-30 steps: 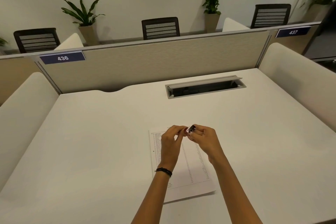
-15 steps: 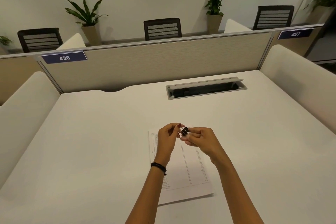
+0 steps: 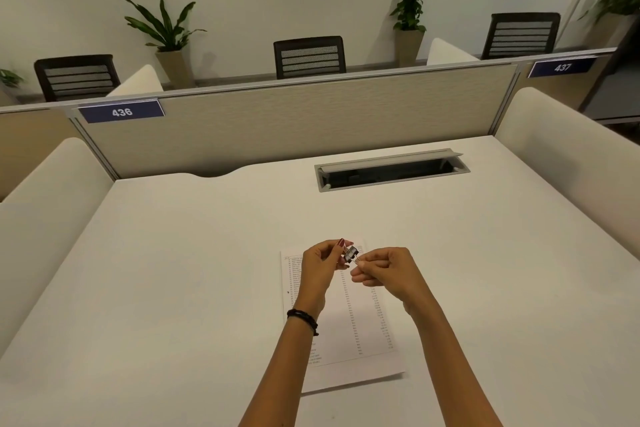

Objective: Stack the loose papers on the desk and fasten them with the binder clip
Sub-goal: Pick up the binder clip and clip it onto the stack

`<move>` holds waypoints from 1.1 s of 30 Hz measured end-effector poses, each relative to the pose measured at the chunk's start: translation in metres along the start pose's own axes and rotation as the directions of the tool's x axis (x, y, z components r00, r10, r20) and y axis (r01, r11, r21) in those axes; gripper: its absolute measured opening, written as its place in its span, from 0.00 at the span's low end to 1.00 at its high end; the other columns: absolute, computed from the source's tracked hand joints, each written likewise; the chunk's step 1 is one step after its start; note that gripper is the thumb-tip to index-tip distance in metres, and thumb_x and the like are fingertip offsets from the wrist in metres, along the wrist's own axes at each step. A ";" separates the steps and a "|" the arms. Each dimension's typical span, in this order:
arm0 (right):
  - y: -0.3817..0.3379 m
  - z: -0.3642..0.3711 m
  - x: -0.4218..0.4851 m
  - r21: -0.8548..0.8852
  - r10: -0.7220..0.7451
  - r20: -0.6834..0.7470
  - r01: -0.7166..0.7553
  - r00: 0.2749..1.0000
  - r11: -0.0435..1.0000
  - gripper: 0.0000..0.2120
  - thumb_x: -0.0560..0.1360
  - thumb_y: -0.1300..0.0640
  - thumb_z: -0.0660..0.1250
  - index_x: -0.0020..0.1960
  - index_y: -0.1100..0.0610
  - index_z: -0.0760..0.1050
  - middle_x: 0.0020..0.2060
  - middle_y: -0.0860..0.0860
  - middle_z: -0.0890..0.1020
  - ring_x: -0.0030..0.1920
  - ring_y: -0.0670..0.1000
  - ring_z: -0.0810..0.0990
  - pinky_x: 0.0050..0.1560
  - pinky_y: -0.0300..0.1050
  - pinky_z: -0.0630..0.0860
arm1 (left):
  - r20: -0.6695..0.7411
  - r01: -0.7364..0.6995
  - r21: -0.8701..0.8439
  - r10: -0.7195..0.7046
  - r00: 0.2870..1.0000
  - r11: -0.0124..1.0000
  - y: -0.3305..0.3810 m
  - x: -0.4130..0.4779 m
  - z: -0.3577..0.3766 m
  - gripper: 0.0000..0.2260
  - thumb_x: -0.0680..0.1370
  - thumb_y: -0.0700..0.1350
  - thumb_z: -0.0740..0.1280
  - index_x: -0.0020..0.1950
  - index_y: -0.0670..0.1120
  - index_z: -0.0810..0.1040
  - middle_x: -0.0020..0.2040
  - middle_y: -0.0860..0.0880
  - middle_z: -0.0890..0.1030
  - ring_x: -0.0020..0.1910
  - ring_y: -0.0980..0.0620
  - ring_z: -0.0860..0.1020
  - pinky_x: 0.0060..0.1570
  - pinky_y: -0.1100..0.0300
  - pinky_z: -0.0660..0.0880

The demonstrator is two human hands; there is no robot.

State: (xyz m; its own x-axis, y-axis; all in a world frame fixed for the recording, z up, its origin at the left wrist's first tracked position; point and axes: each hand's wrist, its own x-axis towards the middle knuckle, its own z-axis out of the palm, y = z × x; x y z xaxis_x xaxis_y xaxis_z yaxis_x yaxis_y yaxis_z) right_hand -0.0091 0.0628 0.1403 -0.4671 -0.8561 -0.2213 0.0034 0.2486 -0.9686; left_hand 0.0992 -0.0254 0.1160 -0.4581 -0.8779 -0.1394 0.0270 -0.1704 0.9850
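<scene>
The white desk (image 3: 173, 288) is smooth, so the papers (image 3: 363, 340), lying as 1 squared pile in front of the person, could slide or fan out once something pushes at their edge. How many sheets there are cannot be told. Neither hand pins the pile, since both are raised above its far end, and that is the likeliest cause of a skewed stack. The left hand (image 3: 318, 270) has its fingers curled, thumb and fingertips pinching the dark body of the binder clip (image 3: 350, 254). The right hand (image 3: 384, 270), also curled, pinches 1 wire handle. The clip hangs in the air between the 2 hands, off the paper. With so small a pinch, the spring might snap back on a fingertip or flick the clip away, and a shallow bite could leave sheets loose.
</scene>
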 end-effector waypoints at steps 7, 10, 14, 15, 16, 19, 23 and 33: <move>0.007 -0.006 0.000 0.030 -0.031 0.032 0.030 0.999 0.999 0.06 0.73 0.64 0.68 0.47 0.65 0.81 0.37 0.59 0.85 0.37 0.54 0.85 0.37 0.38 0.80 | 0.083 0.075 0.017 -0.076 0.994 0.997 -0.011 0.005 -0.002 0.08 0.76 0.42 0.67 0.52 0.41 0.82 0.35 0.50 0.82 0.33 0.56 0.77 0.42 0.61 0.79; 0.009 -0.006 0.001 0.049 -0.036 0.053 0.034 0.998 0.998 0.05 0.73 0.65 0.67 0.47 0.64 0.81 0.36 0.59 0.85 0.38 0.55 0.85 0.38 0.40 0.81 | 0.095 0.095 -0.019 -0.093 0.991 0.995 -0.013 0.004 -0.002 0.05 0.76 0.41 0.67 0.48 0.43 0.82 0.33 0.50 0.82 0.31 0.56 0.78 0.40 0.62 0.79; 0.010 -0.002 0.003 0.061 -0.057 0.073 0.053 0.996 0.997 0.04 0.74 0.65 0.67 0.45 0.61 0.81 0.36 0.57 0.86 0.38 0.55 0.85 0.39 0.40 0.81 | 0.105 0.101 -0.020 -0.099 0.990 0.995 -0.017 0.001 0.000 0.05 0.75 0.43 0.67 0.47 0.43 0.82 0.37 0.48 0.84 0.36 0.52 0.82 0.38 0.62 0.79; 0.011 -0.001 0.004 0.059 -0.061 0.068 0.057 0.996 0.997 0.04 0.74 0.65 0.66 0.45 0.61 0.80 0.36 0.57 0.85 0.38 0.55 0.85 0.39 0.40 0.81 | 0.101 0.091 -0.011 -0.089 0.991 0.996 -0.018 0.001 -0.001 0.06 0.76 0.43 0.67 0.48 0.43 0.82 0.39 0.47 0.85 0.38 0.51 0.82 0.40 0.62 0.80; 0.012 0.000 0.005 0.053 -0.067 0.055 0.064 0.996 0.997 0.04 0.74 0.65 0.66 0.45 0.62 0.80 0.36 0.57 0.85 0.38 0.55 0.85 0.39 0.40 0.81 | 0.103 0.081 0.004 -0.081 0.991 0.997 -0.018 0.002 -0.002 0.08 0.76 0.45 0.66 0.49 0.43 0.82 0.42 0.46 0.85 0.39 0.51 0.82 0.41 0.61 0.80; 0.017 0.004 0.009 0.023 -0.100 0.003 0.100 0.995 0.995 0.04 0.74 0.65 0.65 0.46 0.65 0.77 0.35 0.60 0.85 0.37 0.56 0.85 0.38 0.41 0.81 | 0.131 0.052 0.078 -0.062 0.989 0.996 -0.015 0.001 -0.005 0.12 0.78 0.49 0.62 0.50 0.45 0.83 0.44 0.48 0.85 0.42 0.52 0.83 0.44 0.62 0.80; 0.021 0.008 0.016 0.026 -0.114 -0.019 0.114 0.993 0.993 0.06 0.75 0.63 0.65 0.50 0.60 0.70 0.36 0.60 0.85 0.36 0.56 0.84 0.39 0.42 0.81 | 0.164 0.007 0.160 -0.033 0.986 0.987 -0.012 0.000 -0.005 0.17 0.79 0.51 0.60 0.46 0.40 0.83 0.43 0.46 0.84 0.43 0.54 0.83 0.42 0.67 0.78; 0.026 0.019 0.031 -0.055 -0.142 -0.073 0.138 0.987 0.989 0.09 0.74 0.55 0.67 0.52 0.58 0.77 0.36 0.55 0.84 0.34 0.51 0.82 0.34 0.38 0.79 | 0.127 -0.032 0.072 0.023 0.992 0.997 -0.019 0.002 -0.011 0.10 0.77 0.49 0.64 0.50 0.46 0.83 0.45 0.45 0.85 0.45 0.51 0.83 0.48 0.61 0.80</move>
State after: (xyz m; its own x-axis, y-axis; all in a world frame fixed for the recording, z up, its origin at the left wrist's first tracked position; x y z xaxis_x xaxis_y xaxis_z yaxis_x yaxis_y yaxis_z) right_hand -0.0063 0.0340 0.1064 -0.5260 -0.8473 -0.0729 -0.1101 0.1529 -0.9821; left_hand 0.1071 -0.0290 0.0962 -0.5669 -0.8173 -0.1028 -0.0222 -0.1095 0.9937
